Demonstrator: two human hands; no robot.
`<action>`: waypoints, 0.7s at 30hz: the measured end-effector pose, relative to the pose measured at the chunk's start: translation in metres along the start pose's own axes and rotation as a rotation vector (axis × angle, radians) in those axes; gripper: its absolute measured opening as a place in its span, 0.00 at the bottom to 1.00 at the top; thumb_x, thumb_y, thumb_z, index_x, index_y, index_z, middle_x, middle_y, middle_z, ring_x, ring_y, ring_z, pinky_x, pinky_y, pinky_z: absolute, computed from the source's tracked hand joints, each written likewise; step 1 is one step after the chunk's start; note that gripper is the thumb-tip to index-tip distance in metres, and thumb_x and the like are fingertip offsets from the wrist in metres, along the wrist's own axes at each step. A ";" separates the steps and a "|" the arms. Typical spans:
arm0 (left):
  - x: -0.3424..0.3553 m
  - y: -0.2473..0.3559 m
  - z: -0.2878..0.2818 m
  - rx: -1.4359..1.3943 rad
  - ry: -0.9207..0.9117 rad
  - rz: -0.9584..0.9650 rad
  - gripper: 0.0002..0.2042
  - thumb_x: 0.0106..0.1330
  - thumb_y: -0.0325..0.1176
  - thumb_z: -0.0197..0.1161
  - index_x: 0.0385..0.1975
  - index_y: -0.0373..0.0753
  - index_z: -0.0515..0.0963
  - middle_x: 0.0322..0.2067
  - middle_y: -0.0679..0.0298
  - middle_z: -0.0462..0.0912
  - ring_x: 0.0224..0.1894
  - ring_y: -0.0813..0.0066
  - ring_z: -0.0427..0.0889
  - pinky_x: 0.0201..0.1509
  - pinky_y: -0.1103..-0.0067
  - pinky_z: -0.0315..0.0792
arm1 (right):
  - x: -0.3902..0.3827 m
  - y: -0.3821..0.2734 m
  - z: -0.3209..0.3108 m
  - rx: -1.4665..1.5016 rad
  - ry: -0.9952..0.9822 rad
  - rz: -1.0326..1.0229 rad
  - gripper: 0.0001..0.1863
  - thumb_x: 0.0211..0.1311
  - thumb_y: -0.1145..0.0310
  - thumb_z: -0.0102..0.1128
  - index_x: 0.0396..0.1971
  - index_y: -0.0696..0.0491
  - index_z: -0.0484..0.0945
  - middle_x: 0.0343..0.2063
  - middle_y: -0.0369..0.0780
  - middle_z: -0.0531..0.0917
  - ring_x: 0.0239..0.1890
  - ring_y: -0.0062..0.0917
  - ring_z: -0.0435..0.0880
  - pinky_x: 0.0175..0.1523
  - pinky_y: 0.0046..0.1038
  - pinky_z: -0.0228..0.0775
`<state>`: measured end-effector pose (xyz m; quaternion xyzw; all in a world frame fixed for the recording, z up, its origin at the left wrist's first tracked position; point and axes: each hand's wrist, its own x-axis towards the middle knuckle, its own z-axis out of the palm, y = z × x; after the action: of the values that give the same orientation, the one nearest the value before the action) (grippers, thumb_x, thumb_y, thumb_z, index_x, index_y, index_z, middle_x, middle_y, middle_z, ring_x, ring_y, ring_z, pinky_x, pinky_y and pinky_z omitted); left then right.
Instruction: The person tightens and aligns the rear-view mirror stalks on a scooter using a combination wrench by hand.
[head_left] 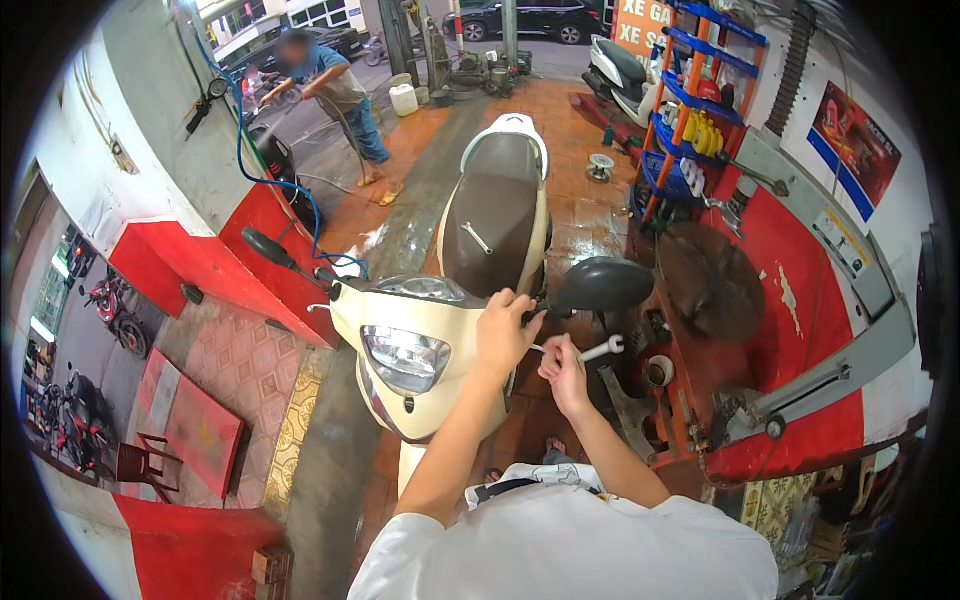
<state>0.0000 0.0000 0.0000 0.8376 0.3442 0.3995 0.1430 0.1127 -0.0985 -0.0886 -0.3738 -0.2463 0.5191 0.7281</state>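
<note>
A cream scooter [420, 340] with a brown seat [495, 215] stands in front of me, headlight facing me. My left hand [505, 330] grips the stem below the scooter's black right-side mirror [600, 285]. Just beside it, my right hand [565, 370] holds a silver wrench [600, 349] at the base of that stem. The other black mirror [268, 248] sticks out on the left.
A person in a blue shirt [340, 95] bends with a hose at the back left. A blue and orange rack of bottles [700, 120] stands at the right. A red wall [220, 260] is at the left; a white scooter [620, 70] is parked behind.
</note>
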 end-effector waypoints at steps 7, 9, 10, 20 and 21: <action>0.013 -0.003 -0.006 -0.165 -0.069 0.149 0.10 0.54 0.29 0.71 0.36 0.35 0.85 0.31 0.57 0.84 0.35 0.56 0.80 0.40 0.67 0.75 | 0.040 -0.014 0.016 0.242 0.077 0.285 0.10 0.75 0.58 0.53 0.37 0.47 0.78 0.14 0.24 0.55 0.15 0.10 0.52 0.23 0.18 0.46; 0.019 -0.007 -0.011 -0.183 -0.146 0.113 0.10 0.54 0.28 0.72 0.35 0.33 0.85 0.31 0.55 0.86 0.34 0.57 0.84 0.38 0.69 0.78 | 0.054 -0.008 0.003 0.367 0.084 0.405 0.08 0.73 0.60 0.55 0.34 0.45 0.76 0.14 0.23 0.56 0.14 0.09 0.51 0.22 0.18 0.43; 0.022 -0.012 -0.011 -0.235 -0.198 0.101 0.10 0.54 0.28 0.72 0.34 0.33 0.85 0.31 0.54 0.86 0.33 0.58 0.85 0.38 0.70 0.78 | 0.055 -0.011 0.003 0.366 0.059 0.452 0.08 0.73 0.61 0.56 0.31 0.45 0.75 0.13 0.22 0.56 0.13 0.08 0.51 0.21 0.17 0.43; 0.021 -0.011 -0.009 -0.133 -0.114 0.131 0.09 0.51 0.28 0.75 0.29 0.34 0.81 0.27 0.58 0.79 0.31 0.56 0.81 0.35 0.67 0.75 | 0.093 -0.027 0.000 0.236 -0.043 0.583 0.06 0.70 0.70 0.54 0.34 0.53 0.78 0.18 0.27 0.72 0.12 0.09 0.58 0.17 0.15 0.46; 0.009 -0.006 -0.001 -0.075 -0.026 0.094 0.10 0.51 0.28 0.74 0.30 0.35 0.81 0.27 0.58 0.79 0.32 0.57 0.81 0.35 0.67 0.75 | 0.099 -0.038 0.009 0.162 -0.056 0.574 0.06 0.70 0.69 0.55 0.34 0.54 0.79 0.20 0.29 0.76 0.13 0.09 0.60 0.17 0.15 0.47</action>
<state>0.0009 0.0108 0.0028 0.8519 0.2872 0.4077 0.1599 0.1616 -0.0101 -0.0555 -0.3545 -0.1082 0.7316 0.5721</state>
